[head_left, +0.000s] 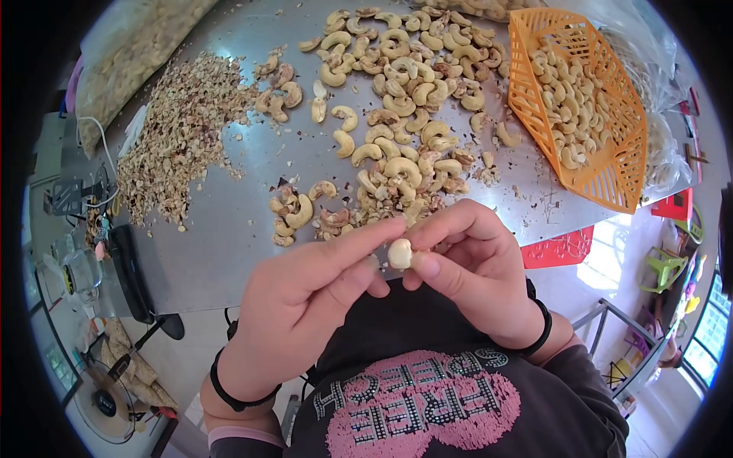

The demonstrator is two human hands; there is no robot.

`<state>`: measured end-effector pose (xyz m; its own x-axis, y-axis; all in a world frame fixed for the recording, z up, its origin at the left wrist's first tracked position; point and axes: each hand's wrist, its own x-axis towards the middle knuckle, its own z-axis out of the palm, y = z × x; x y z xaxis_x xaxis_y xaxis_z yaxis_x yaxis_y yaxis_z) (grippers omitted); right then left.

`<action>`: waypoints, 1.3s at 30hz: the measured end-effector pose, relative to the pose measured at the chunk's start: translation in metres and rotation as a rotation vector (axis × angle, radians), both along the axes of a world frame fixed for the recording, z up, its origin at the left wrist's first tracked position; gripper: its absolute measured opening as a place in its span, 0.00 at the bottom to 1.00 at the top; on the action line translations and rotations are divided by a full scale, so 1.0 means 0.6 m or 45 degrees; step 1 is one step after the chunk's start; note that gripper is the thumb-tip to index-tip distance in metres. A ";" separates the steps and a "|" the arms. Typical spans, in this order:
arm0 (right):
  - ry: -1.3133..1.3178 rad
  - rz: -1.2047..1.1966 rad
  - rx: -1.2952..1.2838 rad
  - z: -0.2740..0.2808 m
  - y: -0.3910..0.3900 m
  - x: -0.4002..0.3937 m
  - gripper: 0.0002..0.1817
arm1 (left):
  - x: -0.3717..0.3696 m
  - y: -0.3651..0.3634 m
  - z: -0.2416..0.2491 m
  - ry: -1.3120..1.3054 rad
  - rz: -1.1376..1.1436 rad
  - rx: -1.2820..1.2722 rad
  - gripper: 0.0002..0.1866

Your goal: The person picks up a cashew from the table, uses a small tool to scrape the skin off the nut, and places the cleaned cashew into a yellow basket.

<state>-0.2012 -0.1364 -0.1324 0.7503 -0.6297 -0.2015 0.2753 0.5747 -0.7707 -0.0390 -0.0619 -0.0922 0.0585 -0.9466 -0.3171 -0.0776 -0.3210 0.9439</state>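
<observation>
My right hand [477,267] pinches a pale peeled cashew nut [399,253] between thumb and fingertips, close to my chest and just off the near edge of the metal table [229,237]. My left hand [305,305] comes in from the left, its index finger and thumb touching the same nut. A small metal blade seems to lie between the left fingers, mostly hidden. Just beyond my hands lies a heap of unpeeled cashews [405,114].
An orange plastic basket [611,179] with peeled cashews sits at the table's right. A pile of brown skins [179,133] covers the left. Clear bags of nuts lie at the far edges. A black chair and a fan stand on the floor at left.
</observation>
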 end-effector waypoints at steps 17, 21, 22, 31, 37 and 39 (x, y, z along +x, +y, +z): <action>0.477 -1.310 -1.204 0.040 -0.102 -0.052 0.15 | 0.026 0.023 0.014 -0.193 0.484 -0.038 0.14; 0.407 -1.211 -1.087 0.043 -0.095 -0.059 0.15 | 0.051 0.027 0.021 -0.326 0.556 -0.075 0.14; 0.403 -1.214 -1.085 0.043 -0.090 -0.061 0.15 | 0.055 0.026 0.024 -0.408 0.539 -0.089 0.14; 0.269 -0.698 -1.011 0.026 -0.056 -0.051 0.11 | 0.077 0.008 -0.025 -1.063 0.104 -0.037 0.14; 0.264 -0.500 -0.942 0.022 -0.047 -0.045 0.10 | 0.082 0.004 -0.042 -1.120 0.034 -0.058 0.14; 0.304 -0.447 -0.855 0.022 -0.044 -0.042 0.10 | 0.080 0.007 -0.042 -0.977 0.161 0.010 0.14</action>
<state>-0.2263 -0.1627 -0.1193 0.4695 -0.8655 0.1747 0.1381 -0.1235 -0.9827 0.0088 -0.0575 -0.1176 0.3716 -0.9161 -0.1507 -0.6706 -0.3771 0.6388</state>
